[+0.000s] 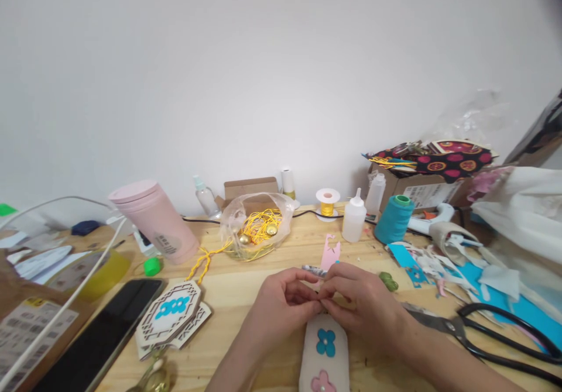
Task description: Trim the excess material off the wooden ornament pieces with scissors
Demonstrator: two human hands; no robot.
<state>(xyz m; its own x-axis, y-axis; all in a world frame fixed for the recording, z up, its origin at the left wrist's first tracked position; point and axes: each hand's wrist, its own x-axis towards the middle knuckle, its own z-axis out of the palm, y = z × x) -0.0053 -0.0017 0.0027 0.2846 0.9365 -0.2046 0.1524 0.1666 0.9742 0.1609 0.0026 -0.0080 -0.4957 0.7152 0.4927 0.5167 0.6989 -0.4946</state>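
Observation:
My left hand [285, 299] and my right hand [364, 299] meet fingertip to fingertip, both pinched closed. Whatever lies between them is too small and too hidden to name. Just below the fingertips is a long cream piece [309, 351] with rounded corners, its top end partly covered by my hands. It carries a blue flower [325, 343] and a pink flower [324, 382], each with a pale centre. Behind my fingers lies a cut pink scrap [330, 253]. A small green lump [388, 281] sits beyond my right hand.
Black-handled scissors [459, 326] and blue scraps [504, 298] are at right. Left are a phone [105, 333], octagonal ornaments [171, 313] and a pink tumbler [153, 222]. Along the back stand a bag of yellow cord [259, 228], a glue bottle [353, 222] and a teal thread cone [394, 221].

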